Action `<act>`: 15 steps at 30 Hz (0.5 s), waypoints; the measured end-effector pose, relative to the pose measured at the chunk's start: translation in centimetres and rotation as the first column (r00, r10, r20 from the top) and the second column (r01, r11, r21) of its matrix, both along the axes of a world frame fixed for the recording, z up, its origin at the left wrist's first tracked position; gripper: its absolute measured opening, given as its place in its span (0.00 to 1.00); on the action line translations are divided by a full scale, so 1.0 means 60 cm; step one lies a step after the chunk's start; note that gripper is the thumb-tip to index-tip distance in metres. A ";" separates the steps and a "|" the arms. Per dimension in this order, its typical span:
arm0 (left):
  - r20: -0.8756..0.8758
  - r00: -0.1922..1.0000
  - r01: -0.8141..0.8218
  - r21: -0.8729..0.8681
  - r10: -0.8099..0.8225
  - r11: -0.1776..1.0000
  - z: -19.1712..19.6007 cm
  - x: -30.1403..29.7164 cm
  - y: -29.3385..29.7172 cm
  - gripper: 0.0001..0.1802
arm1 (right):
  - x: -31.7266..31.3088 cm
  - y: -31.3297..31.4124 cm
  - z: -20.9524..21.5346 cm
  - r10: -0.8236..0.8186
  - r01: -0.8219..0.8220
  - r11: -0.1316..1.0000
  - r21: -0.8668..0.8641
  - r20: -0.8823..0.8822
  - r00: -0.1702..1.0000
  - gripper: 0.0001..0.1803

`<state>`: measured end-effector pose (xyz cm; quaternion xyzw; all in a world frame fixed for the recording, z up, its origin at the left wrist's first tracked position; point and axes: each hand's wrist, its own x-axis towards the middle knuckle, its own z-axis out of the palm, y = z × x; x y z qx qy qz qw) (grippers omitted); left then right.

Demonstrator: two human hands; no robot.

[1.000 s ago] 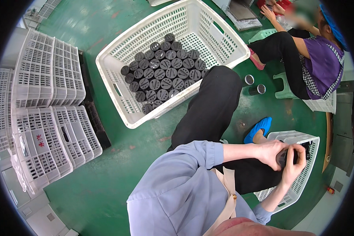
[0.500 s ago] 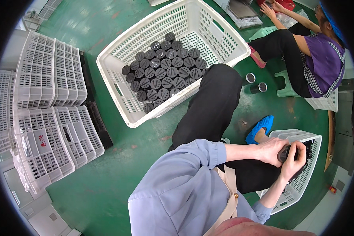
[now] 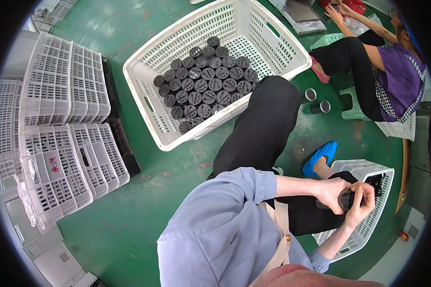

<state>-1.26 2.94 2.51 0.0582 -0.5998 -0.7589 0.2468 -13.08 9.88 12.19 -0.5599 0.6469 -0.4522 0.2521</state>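
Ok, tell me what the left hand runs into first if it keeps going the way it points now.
The left hand points rightward and already meets the dark cylinder, with the right hand on its far side. Beyond them sits the small white basket, though depth is unclear.

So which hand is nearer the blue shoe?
Left. The left hand lies just below the blue shoe; the right hand sits farther right, beyond the dark part both hold.

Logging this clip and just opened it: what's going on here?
A seated person holds a dark cylindrical part in both hands, left hand and right hand, over a small white basket at their right. Ahead on the green floor, a large white crate holds rows of similar black cylinders. Another person sits working nearby, and empty crates are stacked at left.
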 end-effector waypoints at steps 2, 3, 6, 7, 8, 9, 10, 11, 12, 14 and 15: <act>0.026 0.990 -0.136 -0.007 0.136 0.991 -0.002 0.002 0.015 0.37 | 0.001 0.005 -0.006 -0.098 0.099 0.995 0.031 -0.023 0.995 0.02; 0.030 0.986 -0.165 -0.013 0.165 0.986 0.002 0.004 0.021 0.38 | 0.002 0.007 -0.004 -0.084 0.085 0.996 0.039 -0.020 0.996 0.01; 0.024 0.965 -0.261 -0.046 0.262 0.964 0.007 0.008 0.036 0.39 | 0.012 0.014 -0.005 -0.113 0.114 0.992 0.048 -0.025 0.993 0.01; 0.027 0.968 -0.251 -0.020 0.251 0.968 0.007 0.008 0.038 0.39 | 0.013 0.014 -0.004 -0.108 0.109 0.993 0.041 -0.039 0.993 0.01; 0.025 0.968 -0.249 -0.022 0.249 0.968 0.010 0.008 0.038 0.39 | 0.013 0.012 -0.001 -0.110 0.112 0.993 0.039 -0.040 0.993 0.01; 0.024 0.964 -0.265 -0.025 0.266 0.964 0.010 0.010 0.037 0.39 | 0.015 0.010 -0.002 -0.101 0.102 0.994 0.038 -0.038 0.994 0.01; 0.023 0.959 -0.283 -0.028 0.283 0.959 0.011 0.012 0.036 0.39 | 0.016 0.007 -0.002 -0.091 0.092 0.995 0.036 -0.034 0.995 0.01; 0.025 0.959 -0.281 -0.035 0.282 0.959 0.013 0.014 0.036 0.39 | 0.016 0.004 -0.001 -0.079 0.080 0.996 0.043 -0.029 0.996 0.01; 0.011 0.953 -0.304 -0.004 0.304 0.953 0.016 0.013 0.034 0.38 | 0.018 -0.004 0.004 -0.082 0.083 0.996 0.036 -0.028 0.996 0.01; 0.000 0.945 -0.327 0.017 0.327 0.945 0.024 0.017 0.028 0.38 | 0.024 -0.018 0.015 -0.043 0.044 0.999 0.011 -0.075 0.996 0.01; 0.019 0.931 -0.364 -0.015 0.365 0.931 0.028 0.018 0.022 0.39 | 0.015 -0.022 0.016 -0.016 0.018 0.999 0.035 -0.049 0.999 0.04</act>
